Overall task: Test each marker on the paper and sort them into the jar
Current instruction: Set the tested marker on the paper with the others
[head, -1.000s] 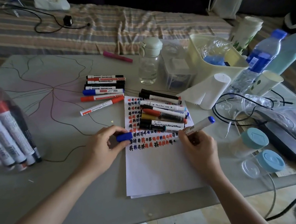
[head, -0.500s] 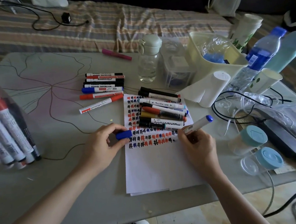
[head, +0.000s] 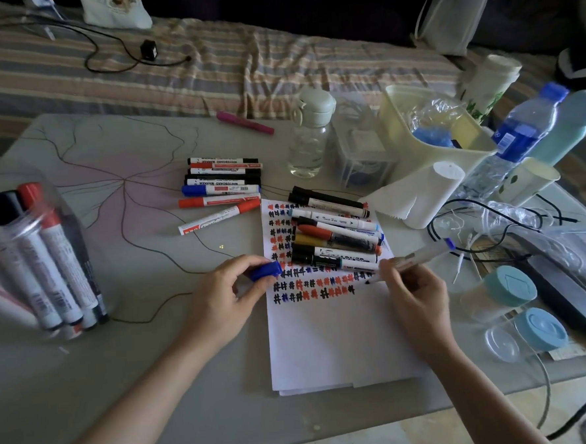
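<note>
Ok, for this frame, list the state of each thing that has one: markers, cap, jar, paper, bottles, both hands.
Blue marker: uncapped, tip at the paper, held by right hand.
Blue cap: off, pinched by left hand.
Paper: upper part covered with rows of test marks, lower part blank.
Jar: holds several markers, tips down.
Clear bottle: lid shut, upright.
Blue-capped water bottle: capped.

A home bedroom: a striped bedsheet lies behind a cluttered folding table.
</note>
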Demonstrator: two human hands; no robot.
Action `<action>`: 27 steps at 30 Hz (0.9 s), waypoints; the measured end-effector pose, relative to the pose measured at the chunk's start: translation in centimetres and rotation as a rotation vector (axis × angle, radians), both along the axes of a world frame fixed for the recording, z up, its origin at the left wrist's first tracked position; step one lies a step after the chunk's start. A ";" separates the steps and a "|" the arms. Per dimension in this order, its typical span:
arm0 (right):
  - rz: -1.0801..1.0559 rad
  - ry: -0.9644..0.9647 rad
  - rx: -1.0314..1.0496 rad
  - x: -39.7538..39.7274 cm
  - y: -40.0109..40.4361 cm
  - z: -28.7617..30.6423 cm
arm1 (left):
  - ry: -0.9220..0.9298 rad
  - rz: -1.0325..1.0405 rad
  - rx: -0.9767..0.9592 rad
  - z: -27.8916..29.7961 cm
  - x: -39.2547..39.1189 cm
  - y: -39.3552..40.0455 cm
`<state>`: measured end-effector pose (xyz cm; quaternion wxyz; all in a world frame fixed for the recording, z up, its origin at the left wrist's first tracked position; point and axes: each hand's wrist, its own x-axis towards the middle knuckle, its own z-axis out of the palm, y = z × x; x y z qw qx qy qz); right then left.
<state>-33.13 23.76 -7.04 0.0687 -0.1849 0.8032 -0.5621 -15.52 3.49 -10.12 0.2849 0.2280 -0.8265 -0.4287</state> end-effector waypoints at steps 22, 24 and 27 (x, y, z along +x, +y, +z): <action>0.196 -0.390 -0.229 8.4 -7.5 3.5 | 0.088 -0.088 0.079 1.0 1.4 -0.5; 0.222 -0.375 -0.201 8.5 -7.7 3.5 | 0.084 -0.102 0.081 1.1 1.5 -0.5; 0.245 -0.340 -0.135 8.8 -8.0 3.4 | 0.060 -0.121 0.090 1.1 1.4 -0.6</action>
